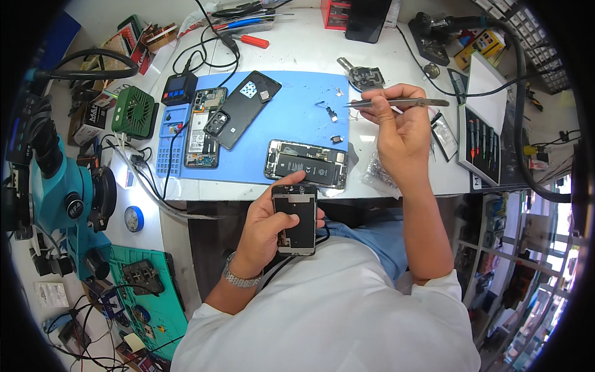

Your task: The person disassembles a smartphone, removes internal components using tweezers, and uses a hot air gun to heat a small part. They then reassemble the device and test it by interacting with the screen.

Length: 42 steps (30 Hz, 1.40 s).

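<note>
Left hand (263,223) gripping a black phone display panel (304,232), thumb pressed on its face, fingers behind and at the edge. Panel is held up off the surface, just on the person's side of the counter (304,40)'s near edge. Metal watch (243,276) on that wrist.

Right hand (400,133) closed on steel tweezers (427,102), pinched between thumb and fingers, tips pointing left toward right edge of the blue mat (291,118). Can't tell whether the tips touch each other or hold anything.

Opened phone with black battery (310,168) lies at mat's near right corner, just beyond the panel. Small loose parts (333,116) along mat's right edge. Second opened phone (197,139) near mat's left edge; dark back cover (251,111) beside it, angled, overlapping its right side in this view. Small black device (179,88) at mat's far left corner.

Clear bubble bag (379,175) by counter's near edge, right of mat. Screwdriver case (480,146) open toward counter's right end. Grey metal fixture (367,77) beyond mat's far right corner. Red-handled screwdriver (253,41) near counter's far edge. Green fan (134,113) left of mat; teal microscope (59,192) farther left.
</note>
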Motion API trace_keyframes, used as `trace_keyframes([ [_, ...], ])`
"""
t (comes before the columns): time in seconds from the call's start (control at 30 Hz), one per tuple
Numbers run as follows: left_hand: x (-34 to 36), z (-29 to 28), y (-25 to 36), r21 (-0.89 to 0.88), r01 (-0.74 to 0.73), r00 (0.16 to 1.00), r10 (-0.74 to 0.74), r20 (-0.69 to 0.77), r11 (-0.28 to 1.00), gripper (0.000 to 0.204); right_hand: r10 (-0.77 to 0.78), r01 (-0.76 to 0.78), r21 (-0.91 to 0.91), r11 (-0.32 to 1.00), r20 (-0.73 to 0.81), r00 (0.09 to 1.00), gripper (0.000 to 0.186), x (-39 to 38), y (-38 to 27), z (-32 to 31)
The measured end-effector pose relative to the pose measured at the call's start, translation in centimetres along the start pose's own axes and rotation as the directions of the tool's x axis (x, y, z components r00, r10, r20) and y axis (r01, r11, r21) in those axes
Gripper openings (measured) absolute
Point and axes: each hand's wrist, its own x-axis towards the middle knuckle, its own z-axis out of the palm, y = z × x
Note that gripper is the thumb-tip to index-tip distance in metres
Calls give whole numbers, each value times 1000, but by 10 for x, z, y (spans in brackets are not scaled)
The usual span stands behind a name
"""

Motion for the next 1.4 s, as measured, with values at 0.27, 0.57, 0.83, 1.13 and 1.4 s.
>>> trace_keyframes([
  [0.27, 4, 1, -1, -259, 14, 990, 22, 136, 966, 82, -51, 64, 150, 987, -89, 995, 23, -33, -27, -6],
  [0.57, 21, 12, 17, -378, -162, 981, 189, 35, 911, 54, -228, 216, 173, 961, 50, 972, 21, -81, -29, -16],
  [0.83, 29, 16, 18, -278, -265, 961, 275, -4, 923, 57, -208, 180, 227, 957, 104, 973, 23, -109, -28, -13],
  [1.13, 26, 23, 20, -185, -289, 957, 288, -32, 939, 71, -215, 174, 266, 948, 136, 967, 23, -121, -23, -12],
  [1.4, 24, 31, 20, -190, -314, 949, 308, -60, 930, 76, -265, 229, 217, 949, 152, 952, 23, -126, -19, -16],
])
